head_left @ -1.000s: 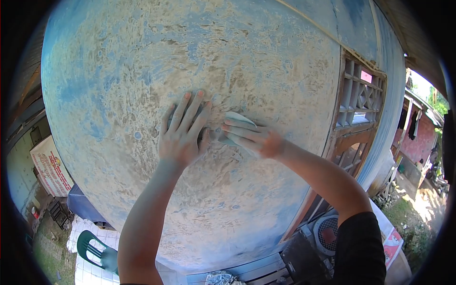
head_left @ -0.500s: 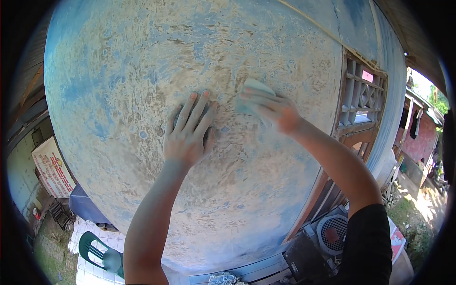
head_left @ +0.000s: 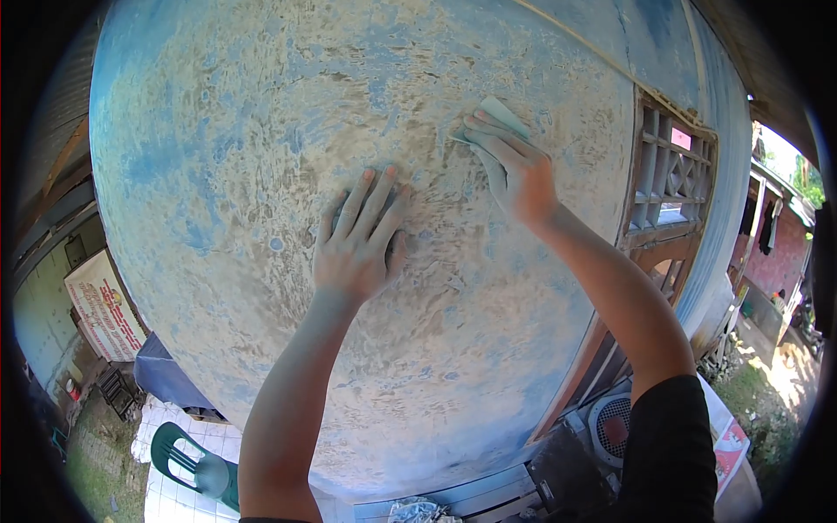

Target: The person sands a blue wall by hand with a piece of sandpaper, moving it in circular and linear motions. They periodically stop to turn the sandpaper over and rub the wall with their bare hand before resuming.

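Note:
A wall (head_left: 384,349) with worn, patchy blue paint and pale, dusty areas fills most of the view. My left hand (head_left: 356,244) rests flat against it, fingers spread and pointing up, with nothing visible in its grasp. Higher and to the right, my right hand (head_left: 521,170) presses a pale green sheet of sandpaper (head_left: 504,113) to the wall. Its fingers lie across the sheet, and part of the sheet is hidden under them. Whitish dust coats both hands.
At the right is a wooden-framed window opening (head_left: 670,166) with a lattice. Below right stands a round speaker-like grille (head_left: 612,427) beside a dark box (head_left: 567,471). A green plastic chair (head_left: 193,466) is at lower left, near a printed banner (head_left: 106,305).
My right hand has moved up and slightly right along the wall with the sandpaper, tilting it. The left hand stays about in place on the wall; the whole view has shifted slightly.

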`<action>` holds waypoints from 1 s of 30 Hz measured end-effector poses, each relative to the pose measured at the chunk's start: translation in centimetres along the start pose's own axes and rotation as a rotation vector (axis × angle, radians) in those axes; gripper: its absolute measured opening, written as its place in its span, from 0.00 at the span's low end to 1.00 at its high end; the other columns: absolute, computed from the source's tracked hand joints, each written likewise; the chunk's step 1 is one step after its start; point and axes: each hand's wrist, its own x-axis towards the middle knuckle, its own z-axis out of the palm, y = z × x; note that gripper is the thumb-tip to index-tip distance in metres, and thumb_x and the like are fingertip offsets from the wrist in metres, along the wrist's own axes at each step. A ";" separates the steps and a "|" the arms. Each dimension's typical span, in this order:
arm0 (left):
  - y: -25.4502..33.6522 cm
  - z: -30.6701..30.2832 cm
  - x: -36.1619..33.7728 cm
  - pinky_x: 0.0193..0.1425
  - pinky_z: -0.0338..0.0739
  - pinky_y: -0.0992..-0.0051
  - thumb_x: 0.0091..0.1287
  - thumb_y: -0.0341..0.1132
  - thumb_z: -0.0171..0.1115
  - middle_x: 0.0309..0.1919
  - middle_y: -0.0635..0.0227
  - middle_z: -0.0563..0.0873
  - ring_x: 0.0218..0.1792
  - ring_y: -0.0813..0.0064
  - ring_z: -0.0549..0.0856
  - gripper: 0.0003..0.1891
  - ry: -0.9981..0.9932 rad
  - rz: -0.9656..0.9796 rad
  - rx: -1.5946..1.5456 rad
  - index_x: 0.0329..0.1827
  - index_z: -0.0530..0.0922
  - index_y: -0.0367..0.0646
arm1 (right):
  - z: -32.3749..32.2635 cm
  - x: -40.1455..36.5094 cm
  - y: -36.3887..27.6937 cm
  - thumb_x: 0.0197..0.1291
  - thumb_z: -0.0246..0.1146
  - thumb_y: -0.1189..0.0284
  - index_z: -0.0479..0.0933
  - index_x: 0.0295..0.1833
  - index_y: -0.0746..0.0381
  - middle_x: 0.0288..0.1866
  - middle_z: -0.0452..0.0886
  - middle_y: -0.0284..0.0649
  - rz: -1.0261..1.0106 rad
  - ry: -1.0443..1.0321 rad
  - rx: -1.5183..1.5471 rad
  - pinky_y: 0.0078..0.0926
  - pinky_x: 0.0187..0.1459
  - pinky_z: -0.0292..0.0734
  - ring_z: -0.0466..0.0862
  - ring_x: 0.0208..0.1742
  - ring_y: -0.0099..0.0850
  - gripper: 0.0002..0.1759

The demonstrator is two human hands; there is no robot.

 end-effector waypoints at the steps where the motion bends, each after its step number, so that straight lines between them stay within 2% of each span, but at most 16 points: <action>1: 0.0 0.0 0.0 0.85 0.65 0.52 0.74 0.42 0.60 0.85 0.69 0.73 0.84 0.62 0.71 0.27 0.007 0.000 -0.008 0.77 0.80 0.55 | 0.0 -0.4 -0.4 0.69 0.69 0.75 0.86 0.62 0.54 0.73 0.86 0.32 -0.003 -0.005 0.003 0.38 0.63 0.92 0.86 0.73 0.29 0.17; 3: 0.0 -0.1 0.1 0.85 0.66 0.52 0.73 0.41 0.61 0.85 0.69 0.73 0.84 0.62 0.72 0.27 0.022 -0.011 -0.010 0.76 0.80 0.55 | -0.3 -2.2 -1.7 0.69 0.69 0.75 0.87 0.61 0.56 0.73 0.87 0.34 -0.199 -0.113 0.044 0.38 0.61 0.92 0.86 0.73 0.30 0.16; 4: -0.1 -0.2 0.0 0.85 0.67 0.53 0.74 0.43 0.62 0.85 0.71 0.73 0.84 0.64 0.71 0.27 0.006 -0.009 -0.006 0.78 0.79 0.57 | -0.6 -3.5 -2.2 0.69 0.69 0.75 0.87 0.61 0.56 0.73 0.87 0.34 -0.206 -0.115 0.046 0.38 0.61 0.92 0.86 0.73 0.30 0.16; 6: -0.1 -0.1 0.0 0.85 0.67 0.54 0.75 0.44 0.63 0.86 0.73 0.72 0.85 0.67 0.71 0.27 -0.005 -0.012 -0.001 0.79 0.78 0.59 | -1.7 -5.6 -2.6 0.67 0.69 0.76 0.89 0.60 0.55 0.71 0.88 0.37 -0.495 -0.275 -0.018 0.38 0.66 0.89 0.85 0.74 0.34 0.17; 8: -0.2 0.0 0.0 0.85 0.67 0.54 0.76 0.45 0.62 0.85 0.73 0.73 0.84 0.67 0.71 0.26 0.010 -0.006 0.002 0.78 0.78 0.59 | -1.9 -4.0 -0.8 0.65 0.69 0.76 0.89 0.61 0.55 0.71 0.88 0.35 -0.502 -0.354 0.010 0.37 0.66 0.89 0.85 0.74 0.32 0.19; 10: -0.2 0.2 0.0 0.85 0.67 0.54 0.76 0.45 0.62 0.85 0.72 0.73 0.84 0.67 0.71 0.26 0.022 -0.006 0.008 0.77 0.78 0.59 | -1.3 -1.0 0.1 0.66 0.68 0.74 0.85 0.67 0.55 0.75 0.85 0.32 -0.408 -0.276 -0.111 0.35 0.60 0.92 0.85 0.74 0.29 0.23; 11: -0.2 0.3 -0.1 0.86 0.67 0.54 0.76 0.45 0.61 0.84 0.72 0.74 0.84 0.67 0.72 0.26 0.028 0.000 0.002 0.77 0.79 0.59 | -0.7 0.6 0.0 0.65 0.69 0.74 0.85 0.68 0.55 0.76 0.84 0.31 -0.350 -0.176 -0.068 0.35 0.59 0.92 0.86 0.73 0.31 0.24; 12: -0.3 0.2 -0.3 0.86 0.67 0.54 0.76 0.45 0.61 0.84 0.72 0.74 0.84 0.67 0.72 0.26 0.016 -0.013 0.003 0.77 0.79 0.59 | -0.3 1.0 -0.9 0.65 0.69 0.74 0.85 0.68 0.55 0.76 0.84 0.31 -0.352 -0.185 -0.053 0.35 0.59 0.92 0.86 0.73 0.31 0.24; 14: -0.2 0.2 -0.2 0.86 0.67 0.55 0.77 0.44 0.61 0.83 0.72 0.74 0.83 0.67 0.72 0.25 0.004 -0.009 0.014 0.77 0.79 0.59 | 0.2 1.2 -2.0 0.65 0.69 0.75 0.85 0.68 0.56 0.76 0.84 0.32 -0.180 -0.187 -0.095 0.33 0.61 0.91 0.84 0.75 0.32 0.25; 18: -0.2 0.0 -0.1 0.86 0.67 0.55 0.76 0.44 0.61 0.83 0.72 0.75 0.83 0.67 0.72 0.25 0.007 0.000 0.008 0.77 0.79 0.59 | -1.1 -2.1 -3.5 0.65 0.68 0.78 0.85 0.69 0.57 0.75 0.85 0.32 -0.287 -0.249 -0.110 0.33 0.66 0.89 0.82 0.78 0.32 0.26; 20: -0.2 0.2 -0.1 0.83 0.68 0.54 0.70 0.38 0.63 0.84 0.71 0.75 0.83 0.64 0.74 0.28 0.046 -0.004 -0.057 0.75 0.80 0.54 | -0.9 -4.9 -3.2 0.65 0.68 0.79 0.84 0.69 0.59 0.74 0.85 0.33 -0.376 -0.320 -0.090 0.35 0.70 0.86 0.80 0.80 0.32 0.26; 23: -0.2 0.1 -0.1 0.84 0.69 0.55 0.76 0.44 0.61 0.85 0.72 0.73 0.84 0.67 0.72 0.25 0.014 -0.006 0.002 0.76 0.79 0.58 | -1.8 -2.6 -2.0 0.65 0.68 0.78 0.84 0.69 0.59 0.74 0.85 0.35 -0.385 -0.311 -0.112 0.36 0.71 0.86 0.81 0.79 0.31 0.26; 24: -0.3 0.2 0.0 0.84 0.69 0.55 0.76 0.44 0.61 0.85 0.72 0.73 0.84 0.67 0.72 0.25 0.022 0.001 -0.002 0.76 0.79 0.58 | -1.8 -1.6 -1.8 0.65 0.68 0.78 0.84 0.69 0.59 0.74 0.85 0.35 -0.383 -0.308 -0.123 0.36 0.71 0.86 0.81 0.79 0.31 0.26; 27: 0.0 0.0 -0.1 0.83 0.68 0.53 0.70 0.38 0.62 0.84 0.70 0.75 0.83 0.63 0.73 0.27 0.034 0.001 -0.037 0.74 0.81 0.54 | -1.2 -0.4 -2.7 0.65 0.69 0.77 0.85 0.69 0.59 0.74 0.85 0.36 -0.204 -0.252 -0.137 0.35 0.71 0.85 0.81 0.78 0.31 0.26; 29: -0.1 0.0 0.0 0.83 0.68 0.53 0.71 0.38 0.61 0.84 0.69 0.75 0.83 0.62 0.74 0.26 0.030 -0.002 -0.030 0.74 0.81 0.54 | -1.2 -1.1 -3.6 0.66 0.69 0.76 0.85 0.69 0.58 0.73 0.86 0.35 -0.336 -0.255 -0.145 0.33 0.71 0.85 0.82 0.77 0.30 0.25; 30: -0.1 0.0 0.0 0.83 0.68 0.53 0.71 0.38 0.61 0.84 0.69 0.75 0.83 0.62 0.74 0.26 0.033 0.004 -0.032 0.74 0.81 0.54 | -1.3 -2.2 -4.1 0.66 0.69 0.76 0.85 0.69 0.58 0.73 0.86 0.35 -0.332 -0.253 -0.150 0.33 0.71 0.85 0.82 0.77 0.30 0.25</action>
